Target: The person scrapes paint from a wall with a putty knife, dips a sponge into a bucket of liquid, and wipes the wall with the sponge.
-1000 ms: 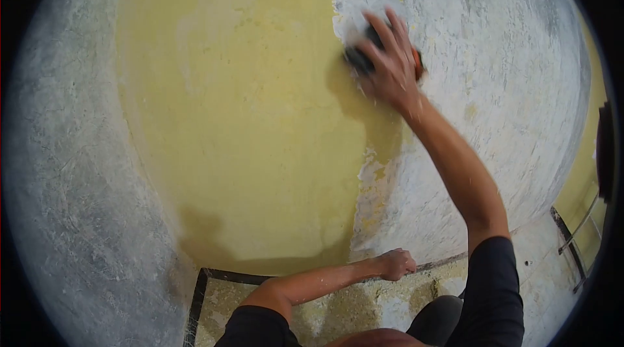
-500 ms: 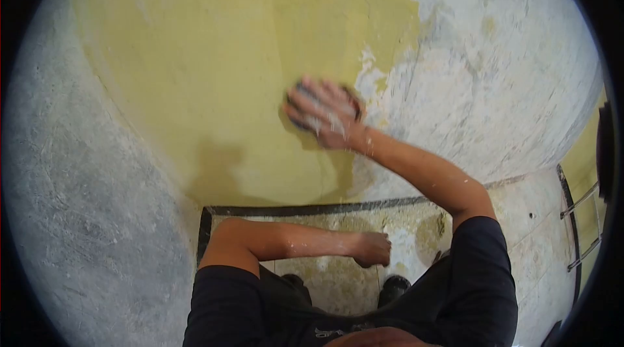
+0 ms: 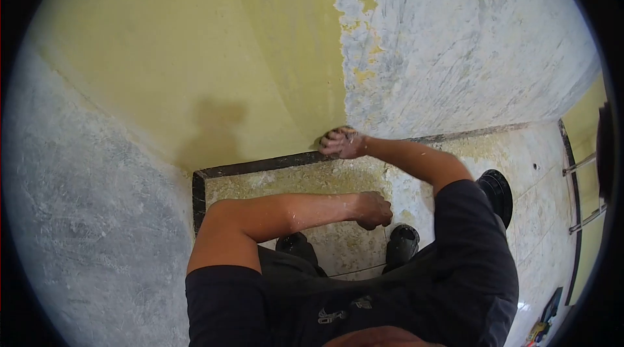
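Observation:
My right hand [image 3: 342, 143] is down at the foot of the wall, right at the dark skirting [image 3: 260, 165]. Its fingers are curled over a dark rounded pad [image 3: 322, 144], mostly hidden beneath them. Above it, a darker, damp-looking band [image 3: 305, 87] runs down the yellow paint [image 3: 162, 41]. Right of that, the wall is stripped to a patchy grey-white surface [image 3: 435, 54] with ragged paint edges. My left hand [image 3: 374, 209] is closed in a fist in front of my body, over the floor, with nothing showing in it. Pale specks dot both forearms.
Paint flakes and pale residue cover the tiled floor [image 3: 292, 197] around my shoes [image 3: 402, 243]. A black round container [image 3: 496, 194] stands beside my right arm. A scraped grey wall [image 3: 97, 217] borders the left. Metal rails [image 3: 585, 220] and a dark tool [image 3: 549, 311] are at the right.
My right hand has swept down the yellow wall with the pad, from mid-wall to the skirting. The view has shifted, bringing the black container into sight. My left hand stays in a fist.

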Demonstrator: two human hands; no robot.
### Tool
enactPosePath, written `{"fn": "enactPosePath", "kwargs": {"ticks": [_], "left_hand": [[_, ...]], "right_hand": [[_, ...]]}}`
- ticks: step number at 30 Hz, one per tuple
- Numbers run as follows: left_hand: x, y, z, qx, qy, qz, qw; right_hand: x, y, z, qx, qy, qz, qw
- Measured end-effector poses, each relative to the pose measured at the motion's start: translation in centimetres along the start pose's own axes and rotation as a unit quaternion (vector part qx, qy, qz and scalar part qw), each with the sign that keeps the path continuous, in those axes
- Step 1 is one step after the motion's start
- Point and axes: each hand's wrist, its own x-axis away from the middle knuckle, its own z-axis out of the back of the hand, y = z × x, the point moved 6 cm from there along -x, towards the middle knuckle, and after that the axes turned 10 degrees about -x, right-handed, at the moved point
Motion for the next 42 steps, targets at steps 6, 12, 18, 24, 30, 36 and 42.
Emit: {"fn": "enactPosePath", "kwargs": {"ticks": [6, 12, 18, 24, 30, 36, 42], "left_hand": [[-0.1, -0.6, -0.5, 0.035, -0.023, -0.026, 0.999], [-2.8, -2.4, -5.4, 0.151, -0.036, -0.05, 0.987], [-2.4, -2.4, -0.1, 0.075, 0.07, -0.148, 0.984], [-0.3, -5.4, 3.1, 0.135, 0.124, -0.128, 0.975], [1.0, -6.3, -1.8, 0.102, 0.104, -0.121, 0.982], [2.8, -3.3, -4.9, 0.095, -0.032, -0.052, 0.994], [3.1, -6.7, -5.3, 0.1, -0.059, 0.059, 0.991]], "right_hand": [[-1.0, 6.8, 21.3, 0.131, 0.114, -0.08, 0.982], [-5.4, 10.7, 46.9, 0.303, 0.351, -0.058, 0.884], [-13.1, 12.3, 59.1, 0.362, 0.356, -0.034, 0.861], [-15.9, 16.5, 78.8, 0.332, 0.497, -0.13, 0.791], [-14.8, 16.3, 70.7, 0.284, 0.506, -0.107, 0.807], [-6.4, 11.2, 46.7, 0.349, 0.443, -0.057, 0.824], [10.3, 10.7, 30.5, 0.252, 0.364, -0.206, 0.873]]}}
